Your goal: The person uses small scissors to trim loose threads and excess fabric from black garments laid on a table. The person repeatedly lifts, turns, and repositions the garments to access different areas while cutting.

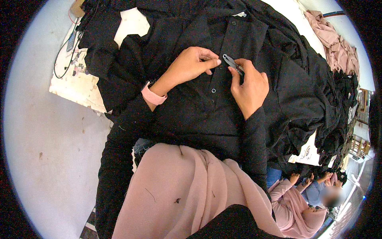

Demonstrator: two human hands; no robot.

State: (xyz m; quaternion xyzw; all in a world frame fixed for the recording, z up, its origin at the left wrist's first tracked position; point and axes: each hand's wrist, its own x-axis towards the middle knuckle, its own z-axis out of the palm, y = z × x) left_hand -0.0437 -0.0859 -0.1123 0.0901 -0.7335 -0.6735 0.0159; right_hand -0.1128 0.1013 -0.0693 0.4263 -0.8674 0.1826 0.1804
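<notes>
A black garment (179, 115) lies spread in front of me, its buttoned placket (234, 38) running down the middle. In my right hand (250, 87) is a pair of small dark thread snips (229, 60), the tip pointing up and left over the placket. My left hand (191, 65) is just left of the snips, thumb and forefinger pinched together above the placket edge. Whatever those fingertips hold, perhaps a thread, is too small to see. One button (213, 91) shows below the hands, and a pale label (240, 14) lies near the garment's far end.
More black cloth (302, 91) is heaped to the right. Beyond it lies a pile of dusty-pink cloth (334, 44). At the left are a worn pale table edge (75, 81), a black cable (59, 59) and a small grey device (71, 41). Other people (294, 203) work at the lower right.
</notes>
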